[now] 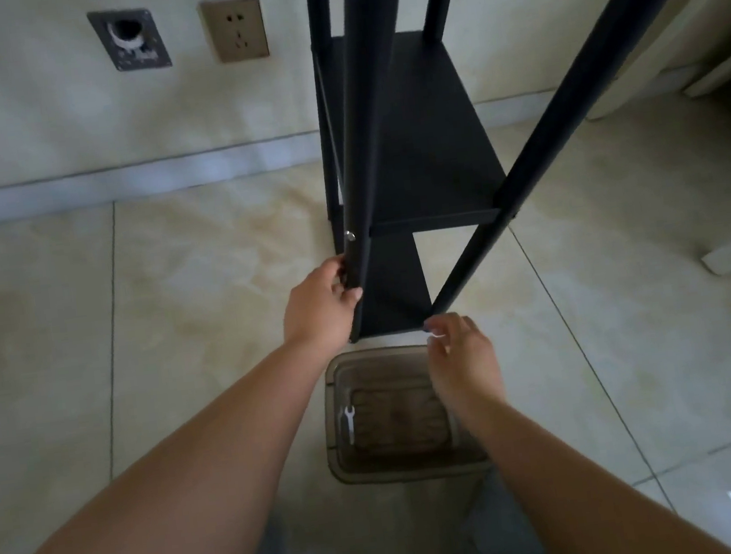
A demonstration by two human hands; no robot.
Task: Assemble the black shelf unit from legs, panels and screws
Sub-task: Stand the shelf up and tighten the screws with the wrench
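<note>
On the tiled floor beside the wall: the black shelf unit [407, 142] stands upright, its long axis vertical.

Your left hand [319, 305] grips the near-left leg [358, 139] just below a silver screw [350, 235], fingers curled round the post. Your right hand [462, 352] is at the front edge of the bottom panel [395, 291], beside the foot of the near-right leg [563, 105]; its fingers are curled, but whether they pinch anything you cannot tell. The middle panel [424, 131] lies level between the legs. Just in front of the unit sits a translucent brown tray [339, 418] holding a small white wrench [350, 421]. A wall socket [235, 29] is mounted behind.
</note>
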